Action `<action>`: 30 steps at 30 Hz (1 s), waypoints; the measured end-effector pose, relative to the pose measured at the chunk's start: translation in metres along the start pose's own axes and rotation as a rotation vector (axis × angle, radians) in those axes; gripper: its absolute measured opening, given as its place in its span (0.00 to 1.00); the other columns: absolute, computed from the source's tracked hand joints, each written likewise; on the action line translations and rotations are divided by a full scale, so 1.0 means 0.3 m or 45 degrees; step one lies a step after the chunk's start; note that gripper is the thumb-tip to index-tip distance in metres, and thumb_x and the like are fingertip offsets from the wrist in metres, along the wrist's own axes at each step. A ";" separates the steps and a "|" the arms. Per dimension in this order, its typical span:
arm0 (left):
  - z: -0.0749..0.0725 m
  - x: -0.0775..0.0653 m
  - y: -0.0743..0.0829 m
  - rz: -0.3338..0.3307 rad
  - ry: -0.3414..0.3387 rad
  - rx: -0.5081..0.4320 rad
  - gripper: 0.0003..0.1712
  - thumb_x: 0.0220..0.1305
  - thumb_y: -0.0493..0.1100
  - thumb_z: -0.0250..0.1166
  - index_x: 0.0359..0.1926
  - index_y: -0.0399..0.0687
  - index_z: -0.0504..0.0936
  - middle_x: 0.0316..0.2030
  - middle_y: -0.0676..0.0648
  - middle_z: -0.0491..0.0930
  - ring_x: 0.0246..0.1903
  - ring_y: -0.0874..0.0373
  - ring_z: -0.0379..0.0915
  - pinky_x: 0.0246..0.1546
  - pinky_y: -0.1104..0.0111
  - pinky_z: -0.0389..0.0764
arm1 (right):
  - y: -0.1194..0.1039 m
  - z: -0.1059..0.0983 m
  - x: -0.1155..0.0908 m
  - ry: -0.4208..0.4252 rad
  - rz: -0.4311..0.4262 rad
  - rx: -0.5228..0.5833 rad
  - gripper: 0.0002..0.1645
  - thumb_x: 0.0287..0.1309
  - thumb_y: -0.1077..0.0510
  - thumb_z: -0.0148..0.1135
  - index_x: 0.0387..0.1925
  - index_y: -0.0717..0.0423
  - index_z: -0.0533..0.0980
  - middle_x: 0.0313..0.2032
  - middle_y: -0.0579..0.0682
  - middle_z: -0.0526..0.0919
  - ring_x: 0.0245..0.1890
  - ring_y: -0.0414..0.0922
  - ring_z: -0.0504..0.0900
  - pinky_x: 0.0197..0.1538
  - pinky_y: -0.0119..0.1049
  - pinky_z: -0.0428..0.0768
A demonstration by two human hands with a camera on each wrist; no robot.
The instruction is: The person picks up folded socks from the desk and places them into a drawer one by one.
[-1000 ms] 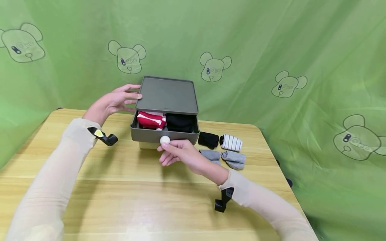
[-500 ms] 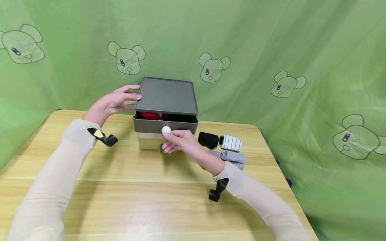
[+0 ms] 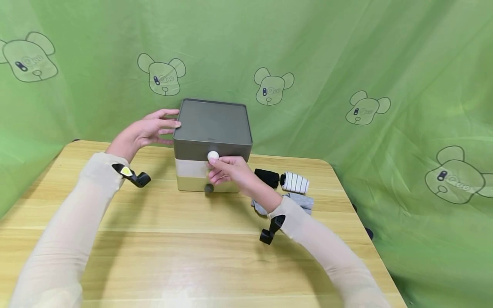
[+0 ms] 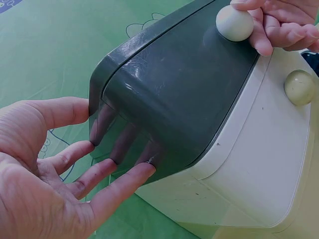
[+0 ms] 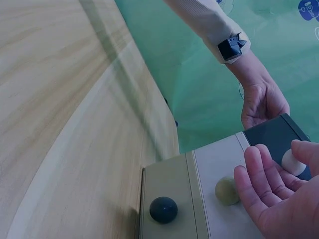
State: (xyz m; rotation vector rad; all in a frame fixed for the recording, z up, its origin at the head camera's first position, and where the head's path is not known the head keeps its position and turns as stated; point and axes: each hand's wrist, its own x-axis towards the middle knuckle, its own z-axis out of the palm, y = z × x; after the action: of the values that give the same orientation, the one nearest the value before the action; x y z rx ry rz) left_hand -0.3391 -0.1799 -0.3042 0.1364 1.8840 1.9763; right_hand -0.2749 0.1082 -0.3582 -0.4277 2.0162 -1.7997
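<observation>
Left hand point(image 3: 148, 128): fingers spread wide, tips touching the side of the chest's dark top section; from here it steadies nothing else.
Right hand point(image 3: 233, 171): thumb and forefinger pinch the white knob point(image 3: 213, 156), the other fingers loosely bent.
Dark top drawer point(image 3: 192, 150): flush under the flat grey lid point(image 3: 213, 122), its knob facing me.
Lower drawers: white drawer point(image 3: 191, 168) with an olive knob point(image 4: 300, 87), yellowish drawer point(image 3: 186, 184) below with a dark knob point(image 3: 209, 188).
Chest's place: far side of the wooden table point(image 3: 173, 265), before the green curtain point(image 3: 327, 55).
Rolled socks: black point(image 3: 266, 177), striped point(image 3: 295, 182) and grey point(image 3: 302, 200), beside the chest, partly behind the right arm.
</observation>
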 end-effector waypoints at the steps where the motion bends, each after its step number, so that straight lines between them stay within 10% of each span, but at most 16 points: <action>1: 0.001 0.000 0.000 -0.001 0.000 -0.001 0.44 0.74 0.37 0.57 0.82 0.56 0.44 0.81 0.37 0.44 0.80 0.40 0.40 0.78 0.39 0.55 | 0.000 -0.002 0.002 -0.004 -0.001 -0.003 0.24 0.73 0.53 0.59 0.53 0.74 0.79 0.28 0.49 0.88 0.28 0.41 0.87 0.51 0.51 0.89; 16: 0.004 0.006 0.002 -0.020 0.008 -0.015 0.44 0.75 0.37 0.57 0.82 0.58 0.44 0.80 0.38 0.45 0.80 0.40 0.41 0.78 0.40 0.55 | 0.024 -0.002 -0.003 0.020 -0.055 -0.160 0.22 0.72 0.53 0.61 0.46 0.74 0.80 0.28 0.50 0.88 0.27 0.41 0.86 0.53 0.59 0.86; 22: 0.003 0.004 0.004 -0.022 0.007 -0.013 0.44 0.75 0.37 0.57 0.82 0.58 0.44 0.81 0.38 0.45 0.81 0.40 0.38 0.78 0.40 0.54 | 0.071 -0.031 -0.019 -0.069 0.140 -0.265 0.30 0.75 0.46 0.55 0.51 0.73 0.80 0.30 0.51 0.89 0.28 0.42 0.87 0.48 0.51 0.89; 30: 0.006 -0.001 0.003 -0.027 0.008 0.002 0.45 0.74 0.37 0.58 0.82 0.59 0.45 0.81 0.39 0.44 0.81 0.41 0.35 0.79 0.41 0.53 | 0.149 -0.059 0.002 -0.232 0.370 0.257 0.32 0.81 0.47 0.43 0.69 0.68 0.67 0.59 0.66 0.81 0.53 0.53 0.88 0.69 0.52 0.77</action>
State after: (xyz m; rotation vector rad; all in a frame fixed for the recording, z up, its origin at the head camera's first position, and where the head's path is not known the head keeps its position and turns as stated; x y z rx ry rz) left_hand -0.3384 -0.1785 -0.3030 0.1106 1.8829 1.9636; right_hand -0.2823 0.1289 -0.4010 -0.2155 1.6592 -1.6953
